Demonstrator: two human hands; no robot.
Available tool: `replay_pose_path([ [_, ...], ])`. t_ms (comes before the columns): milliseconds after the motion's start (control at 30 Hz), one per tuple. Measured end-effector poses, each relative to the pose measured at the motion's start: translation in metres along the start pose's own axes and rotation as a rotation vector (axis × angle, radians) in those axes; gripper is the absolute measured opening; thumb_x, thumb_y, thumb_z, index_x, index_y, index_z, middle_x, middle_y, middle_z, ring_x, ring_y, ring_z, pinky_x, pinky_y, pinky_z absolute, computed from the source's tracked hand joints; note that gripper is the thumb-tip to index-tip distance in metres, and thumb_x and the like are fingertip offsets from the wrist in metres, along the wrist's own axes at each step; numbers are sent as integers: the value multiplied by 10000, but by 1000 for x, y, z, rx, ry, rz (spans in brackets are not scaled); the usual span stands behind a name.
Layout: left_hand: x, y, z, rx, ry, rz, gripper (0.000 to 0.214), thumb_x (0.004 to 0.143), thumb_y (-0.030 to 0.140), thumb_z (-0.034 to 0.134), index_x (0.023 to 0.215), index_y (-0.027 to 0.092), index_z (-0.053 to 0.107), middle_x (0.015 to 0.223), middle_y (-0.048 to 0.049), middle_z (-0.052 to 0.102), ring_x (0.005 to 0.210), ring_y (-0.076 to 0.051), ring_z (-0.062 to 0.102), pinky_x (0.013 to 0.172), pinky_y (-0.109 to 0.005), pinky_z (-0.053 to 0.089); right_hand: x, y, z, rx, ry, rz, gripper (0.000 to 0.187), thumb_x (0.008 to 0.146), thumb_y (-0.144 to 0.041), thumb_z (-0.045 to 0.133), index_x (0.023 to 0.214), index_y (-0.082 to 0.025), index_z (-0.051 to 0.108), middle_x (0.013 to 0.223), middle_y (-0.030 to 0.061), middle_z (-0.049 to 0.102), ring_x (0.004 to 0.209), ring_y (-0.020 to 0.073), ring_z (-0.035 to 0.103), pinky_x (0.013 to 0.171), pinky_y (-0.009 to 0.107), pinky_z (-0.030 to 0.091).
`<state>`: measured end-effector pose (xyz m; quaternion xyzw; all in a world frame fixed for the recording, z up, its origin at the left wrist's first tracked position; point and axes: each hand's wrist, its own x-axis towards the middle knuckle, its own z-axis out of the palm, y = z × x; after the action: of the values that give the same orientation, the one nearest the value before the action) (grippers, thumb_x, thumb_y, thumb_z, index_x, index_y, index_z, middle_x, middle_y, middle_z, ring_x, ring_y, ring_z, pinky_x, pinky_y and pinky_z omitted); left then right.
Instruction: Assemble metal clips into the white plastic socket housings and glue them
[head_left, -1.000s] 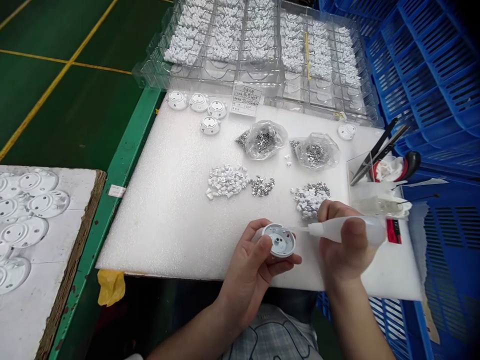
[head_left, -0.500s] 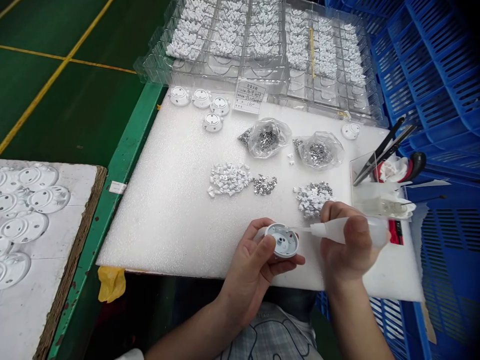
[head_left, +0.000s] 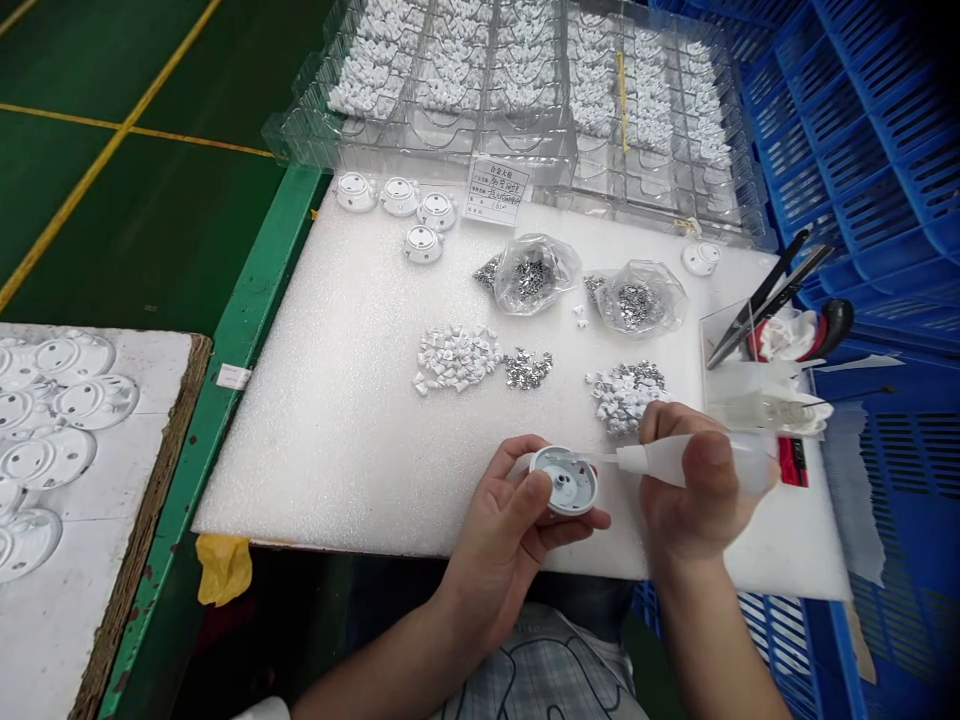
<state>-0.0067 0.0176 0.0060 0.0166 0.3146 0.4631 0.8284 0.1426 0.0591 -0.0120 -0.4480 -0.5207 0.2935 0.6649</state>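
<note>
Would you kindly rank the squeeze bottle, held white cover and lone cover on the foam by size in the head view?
Squeeze bottle, held white cover, lone cover; camera nearness may inflate the first two.

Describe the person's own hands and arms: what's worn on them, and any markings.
The left hand and right hand are bare, with no gloves, finger tape, rings or watch showing. The left forearm and right forearm are bare too, with no sleeve over them. Below them, a pale checked garment with dark curved lines shows.
</note>
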Motion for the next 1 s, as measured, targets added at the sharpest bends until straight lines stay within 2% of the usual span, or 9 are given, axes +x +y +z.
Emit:
replay_pose_path([
  [367, 1, -1, 1, 10, 20, -8, 534, 759, 440, 916, 1063, 179, 562, 932, -45, 776, 731, -151, 769, 714, -185, 614, 0, 1, 0, -14, 0, -58, 565, 952, -360, 649, 523, -195, 320, 518, -50, 248, 462, 84, 224, 489, 309, 164],
  [600, 1, -1, 0, 16, 23, -7, 549, 758, 448, 915, 1072, 180, 553, 942, -43, 775, 735, -149, 770, 712, -181, 614, 0, 1, 0, 40, 39, 46, 597, 922, -445, 674, 510, -192, 324, 502, -49, 244, 462, 85, 238, 495, 323, 154],
  [767, 1, 0, -1, 15, 20, -8, 553, 758, 444, 917, 1073, 174, 551, 932, -43, 773, 725, -141, 767, 709, -178, 614, 0, 1, 0, -2, 12, -11, 578, 933, -400, 674, 511, -191, 339, 509, -49, 260, 457, 84, 256, 500, 319, 156],
  [900, 2, 0, 0, 5, 22, -6, 538, 761, 436, 916, 1067, 177, 557, 924, -39, 773, 729, -145, 770, 710, -176, 615, 6, -1, 1, 109, 70, 77, 643, 905, -558, 668, 506, -198, 313, 495, -58, 236, 442, 84, 239, 469, 309, 166],
  [1000, 1, -1, 2, -12, 12, -1, 514, 772, 422, 912, 1065, 176, 567, 935, -44, 777, 738, -146, 774, 720, -180, 620, 13, -1, -1, 185, 88, 181, 644, 863, -712, 640, 553, -205, 392, 554, -60, 296, 443, 85, 280, 457, 295, 224],
])
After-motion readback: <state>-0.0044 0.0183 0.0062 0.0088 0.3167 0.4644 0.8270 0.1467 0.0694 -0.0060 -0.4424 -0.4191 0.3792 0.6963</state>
